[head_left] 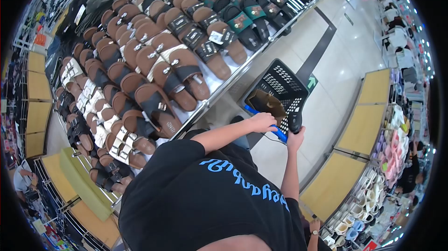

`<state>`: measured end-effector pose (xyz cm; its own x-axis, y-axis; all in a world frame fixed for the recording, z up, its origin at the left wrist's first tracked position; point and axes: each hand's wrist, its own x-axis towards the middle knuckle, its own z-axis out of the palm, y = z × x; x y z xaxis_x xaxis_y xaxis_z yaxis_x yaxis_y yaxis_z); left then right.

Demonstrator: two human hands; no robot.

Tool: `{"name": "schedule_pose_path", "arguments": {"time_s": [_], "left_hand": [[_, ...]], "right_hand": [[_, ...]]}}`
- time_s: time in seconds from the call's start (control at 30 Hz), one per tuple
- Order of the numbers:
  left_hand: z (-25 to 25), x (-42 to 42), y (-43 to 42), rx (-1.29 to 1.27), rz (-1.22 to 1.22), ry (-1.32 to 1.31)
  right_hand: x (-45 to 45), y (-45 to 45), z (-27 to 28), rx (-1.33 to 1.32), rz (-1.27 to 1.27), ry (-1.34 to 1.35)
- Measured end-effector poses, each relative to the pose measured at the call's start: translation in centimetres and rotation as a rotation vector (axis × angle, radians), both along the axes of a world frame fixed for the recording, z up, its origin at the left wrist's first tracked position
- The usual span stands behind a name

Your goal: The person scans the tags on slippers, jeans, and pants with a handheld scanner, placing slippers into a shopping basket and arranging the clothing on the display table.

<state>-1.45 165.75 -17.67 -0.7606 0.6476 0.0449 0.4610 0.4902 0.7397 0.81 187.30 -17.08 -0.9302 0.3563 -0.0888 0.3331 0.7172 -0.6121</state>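
Note:
A black perforated basket (296, 85) hangs in front of me, low over the aisle floor. My left hand (262, 122) is closed at its blue handle (280, 134). My right hand (296, 139) is closed around the lower end of a black rounded object (295, 122) at the basket's near right edge; what it is, I cannot make out. Inside the basket lies an open brown paper bag (268, 104). Both hands are close together, to the right of the sandal rack.
Rows of sandals (149, 59) fill a metal-edged rack at the left. Wooden display panels (364, 129) curve along the right, beside more shoes (359, 209). Pale floor tiles (345, 50) bear a dark stripe and green arrow. Another person's hand with a watch (315, 230) shows at lower right.

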Motion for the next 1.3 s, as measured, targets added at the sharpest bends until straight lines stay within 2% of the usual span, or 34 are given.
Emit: {"name": "schedule_pose_path", "arguments": {"time_s": [0.3, 0.4, 0.53, 0.63, 0.73, 0.8, 0.83, 0.93, 0.97, 1.03, 1.13, 1.23, 1.3], "left_hand": [[-0.9, -13.2, 4.6, 0.036, -0.002, -0.064], [-1.0, -17.0, 5.5, -0.006, 0.062, -0.04], [-0.7, -20.1, 7.0, -0.055, 0.267, 0.012], [0.3, -21.9, 5.6, 0.129, 0.403, -0.044], [3.8, -22.9, 1.7, 0.189, 0.569, -0.121], [5.4, -22.7, -1.3, 0.201, 0.795, 0.136], [5.4, -22.3, -2.8, 0.108, 0.916, 0.194], [5.2, -20.8, -6.3, -0.047, 1.28, 0.152], [4.6, -20.2, -7.1, -0.076, 1.304, 0.109], [3.1, -19.5, -8.6, -0.021, 1.224, -0.29], [2.8, -19.6, -9.3, -0.178, 1.097, -0.278], [4.0, -21.2, -11.0, -0.198, 0.939, -0.505], [4.0, -22.6, -11.9, -0.196, 0.872, -0.556]], "right_hand": [[-14.3, 4.5, -0.2, 0.097, 0.101, -0.075], [-19.0, 6.1, -1.6, 0.015, 0.144, -0.035], [-24.4, 7.5, -2.0, -0.01, 0.175, -0.039], [-27.7, 8.2, -2.1, -0.057, 0.203, -0.011], [-30.2, 8.4, -1.5, -0.152, 0.415, 0.082], [-31.6, 8.4, -1.8, -0.229, 0.54, 0.166], [-32.3, 8.2, -1.6, -0.241, 0.556, 0.171], [-34.6, 7.4, -1.2, -0.258, 0.573, 0.184], [-35.2, 7.3, -1.4, -0.251, 0.556, 0.184], [-36.6, 6.4, -1.4, -0.196, 0.485, 0.157], [-38.2, 4.6, -1.1, -0.095, 0.356, 0.09], [-40.0, 3.2, -1.6, -0.072, 0.307, 0.084], [-41.1, 3.0, -2.4, -0.043, 0.302, 0.097]]}}
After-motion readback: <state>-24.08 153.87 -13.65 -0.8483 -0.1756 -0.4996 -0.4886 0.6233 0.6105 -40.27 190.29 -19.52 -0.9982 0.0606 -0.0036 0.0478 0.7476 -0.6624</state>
